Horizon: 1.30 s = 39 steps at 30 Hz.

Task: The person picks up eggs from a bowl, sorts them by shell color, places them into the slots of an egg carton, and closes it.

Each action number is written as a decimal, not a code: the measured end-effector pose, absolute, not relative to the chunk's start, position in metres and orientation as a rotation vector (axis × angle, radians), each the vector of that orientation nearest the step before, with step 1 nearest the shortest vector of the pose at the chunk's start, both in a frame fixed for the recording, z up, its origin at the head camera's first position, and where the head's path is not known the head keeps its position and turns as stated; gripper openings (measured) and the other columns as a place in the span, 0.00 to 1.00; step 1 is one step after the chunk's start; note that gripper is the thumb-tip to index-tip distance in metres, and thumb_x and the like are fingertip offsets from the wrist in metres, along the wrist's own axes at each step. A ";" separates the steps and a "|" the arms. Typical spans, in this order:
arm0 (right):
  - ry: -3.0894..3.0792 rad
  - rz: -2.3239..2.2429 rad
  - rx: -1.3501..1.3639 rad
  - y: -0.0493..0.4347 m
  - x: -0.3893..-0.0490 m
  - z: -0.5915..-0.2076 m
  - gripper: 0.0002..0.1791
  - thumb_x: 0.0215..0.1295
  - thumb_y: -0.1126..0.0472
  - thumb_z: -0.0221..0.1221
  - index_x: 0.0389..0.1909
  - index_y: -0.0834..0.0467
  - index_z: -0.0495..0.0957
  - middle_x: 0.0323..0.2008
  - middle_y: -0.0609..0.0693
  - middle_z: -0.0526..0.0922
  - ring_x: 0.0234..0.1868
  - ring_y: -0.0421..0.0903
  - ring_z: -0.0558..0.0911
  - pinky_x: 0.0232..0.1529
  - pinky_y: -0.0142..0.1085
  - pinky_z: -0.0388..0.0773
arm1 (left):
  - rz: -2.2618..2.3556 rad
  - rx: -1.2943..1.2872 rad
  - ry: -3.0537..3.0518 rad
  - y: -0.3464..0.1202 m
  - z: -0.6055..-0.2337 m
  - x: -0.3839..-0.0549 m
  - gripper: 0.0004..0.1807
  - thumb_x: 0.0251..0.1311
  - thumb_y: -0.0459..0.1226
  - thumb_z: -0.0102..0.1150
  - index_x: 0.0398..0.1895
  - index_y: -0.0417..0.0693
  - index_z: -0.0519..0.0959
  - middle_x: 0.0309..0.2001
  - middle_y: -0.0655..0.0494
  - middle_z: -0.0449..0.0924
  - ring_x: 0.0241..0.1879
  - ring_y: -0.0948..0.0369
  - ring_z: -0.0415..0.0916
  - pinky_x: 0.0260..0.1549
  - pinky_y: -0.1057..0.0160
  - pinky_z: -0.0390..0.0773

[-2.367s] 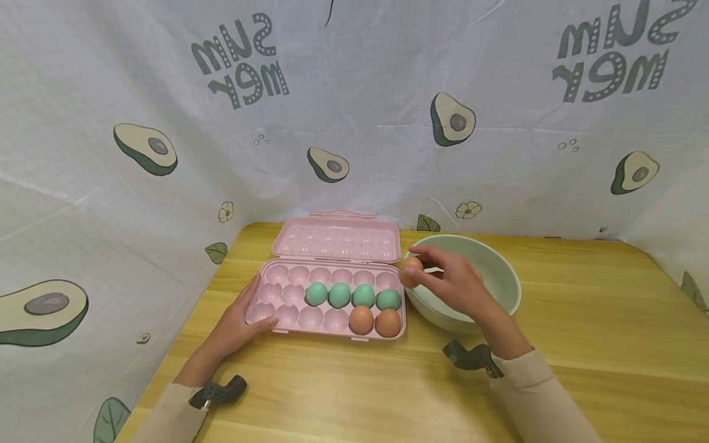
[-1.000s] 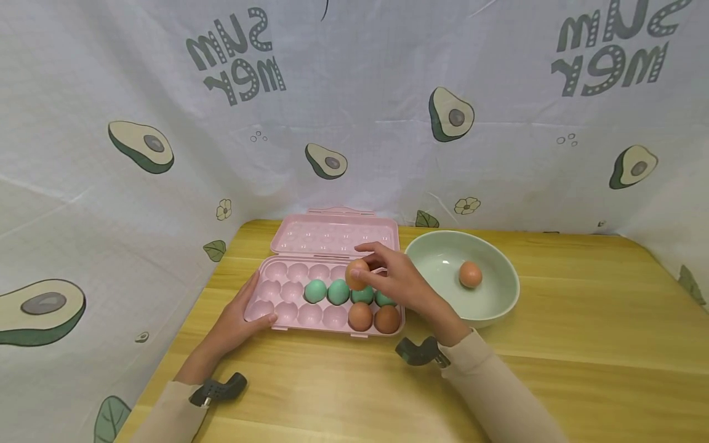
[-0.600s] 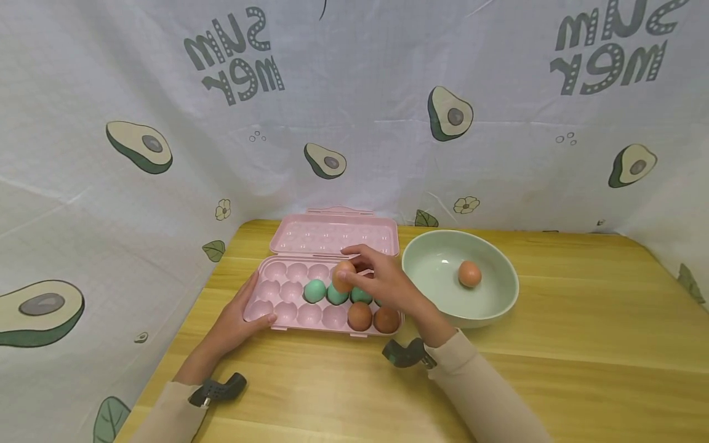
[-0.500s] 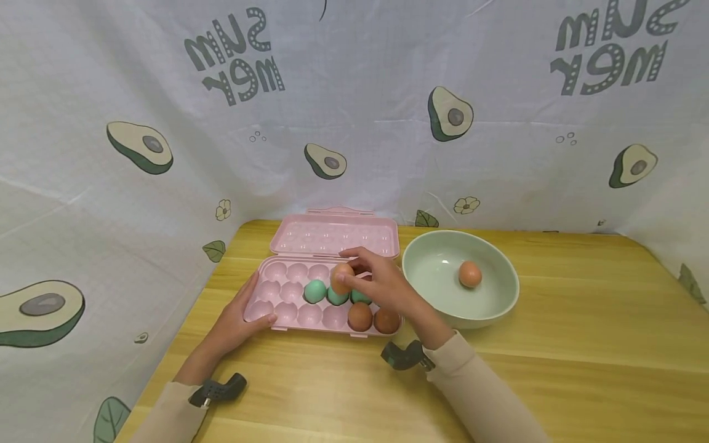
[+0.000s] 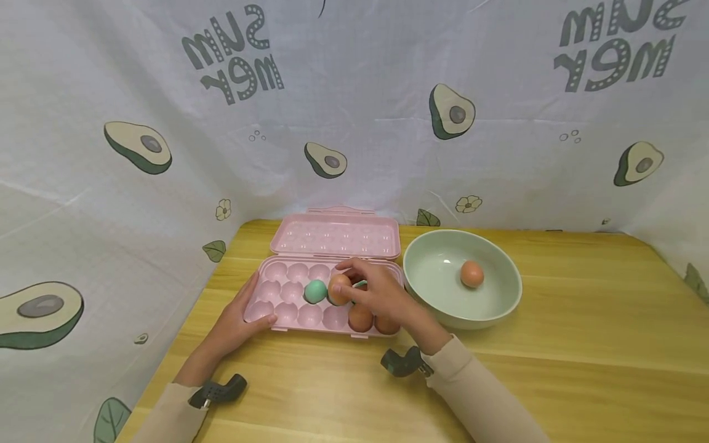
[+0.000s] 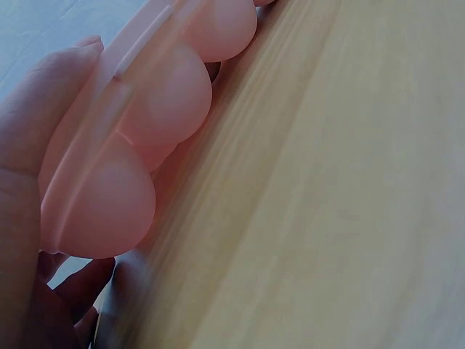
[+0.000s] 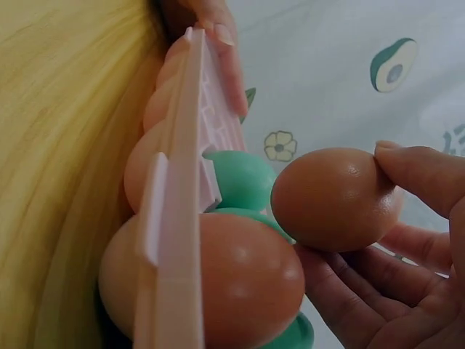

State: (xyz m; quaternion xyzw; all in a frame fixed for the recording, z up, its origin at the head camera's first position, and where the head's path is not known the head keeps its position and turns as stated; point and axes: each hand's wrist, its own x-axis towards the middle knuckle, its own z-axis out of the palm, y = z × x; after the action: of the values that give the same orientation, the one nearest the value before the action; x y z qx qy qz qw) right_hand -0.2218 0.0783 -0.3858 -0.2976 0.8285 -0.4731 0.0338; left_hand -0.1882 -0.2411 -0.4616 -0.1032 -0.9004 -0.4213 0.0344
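Brown egg [image 7: 338, 200]: It was in the right hand [image 5: 382, 294], whose fingers were clamped on it over the pink egg box [image 5: 287, 314]; whether it touched the green eggs [image 5: 316, 291] could not be told.
Desk [image 5: 581, 307]: Yellowish wood grain spread beneath both hands' fingers and well out to their right.
Cloth backdrop [image 5: 376, 61]: Pale, creased fabric hung beyond the fingers, printed with halved avocados, leaves and small flowers.
Shell: It was smooth, warm brown and rounded, with small glints close to the fingertips.
Egg box: It lay open, lid [image 5: 335, 235] tipped back away from the fingers; the left hand [image 5: 235, 323] gripped its left end, thumb at the rim.
Green shells: One sat just left of the right fingers; another was partly hidden behind them.
Front row: Two more brown eggs [image 5: 360, 318] sat on the near side of the right fingers.
Pale green bowl [image 5: 432, 283]: It stood right of those fingers, another egg [image 5: 472, 274] inside.
Lettering [image 5: 238, 52]: "SUM" over "MER" appeared twice, mirrored, beyond the fingers.
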 end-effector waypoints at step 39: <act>2.706 -1.166 -1.160 0.068 -0.211 -0.393 0.14 0.55 0.57 0.70 0.42 0.55 0.83 0.33 0.43 0.79 0.37 0.47 0.76 0.39 0.34 0.74 | -1.303 -0.329 -2.755 -0.241 -0.459 -0.186 0.57 0.51 0.49 0.70 0.77 0.46 0.44 0.75 0.42 0.45 0.72 0.41 0.46 0.67 0.38 0.50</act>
State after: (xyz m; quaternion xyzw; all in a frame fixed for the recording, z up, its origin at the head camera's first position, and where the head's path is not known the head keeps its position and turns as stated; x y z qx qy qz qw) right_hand -0.2110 0.0681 -0.3929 -0.3664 0.8544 -0.3682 -0.0124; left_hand -0.1857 -0.2406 -0.4586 -0.1073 -0.8980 -0.4249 0.0383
